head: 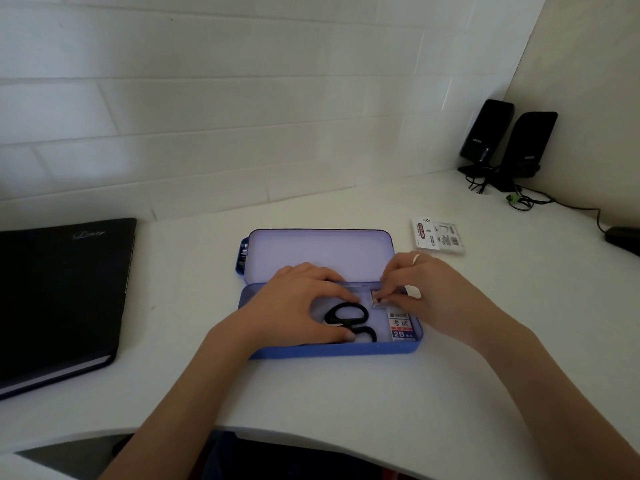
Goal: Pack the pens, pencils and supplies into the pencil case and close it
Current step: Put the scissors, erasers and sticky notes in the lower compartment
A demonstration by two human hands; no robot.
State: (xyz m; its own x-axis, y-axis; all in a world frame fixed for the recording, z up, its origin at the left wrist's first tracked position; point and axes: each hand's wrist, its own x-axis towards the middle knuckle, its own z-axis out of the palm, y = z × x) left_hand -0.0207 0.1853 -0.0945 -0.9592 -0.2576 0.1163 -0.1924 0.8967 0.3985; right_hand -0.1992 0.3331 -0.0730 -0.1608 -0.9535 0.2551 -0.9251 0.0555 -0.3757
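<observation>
The blue pencil case [332, 349] lies open on the white desk [346, 393], its lid [318, 252] tipped back toward the wall. Inside the tray, black scissors [349, 315] lie toward the left, a small box marked 2B [400, 325] sits at the right end, and just behind that box is a small flat item [378, 299], too small to identify. The right hand [426, 289] pinches this item with its fingertips; the left hand [298, 303] rests spread over the scissors, thumb near the tray's front wall. To do this well, I judge the small item should be seated flat in the back right corner, clear of the hinge edge, while the left hand steadies the scissors so nothing rides up. A packet [438, 235] well to the right of the case probably remains to pack before closing.
</observation>
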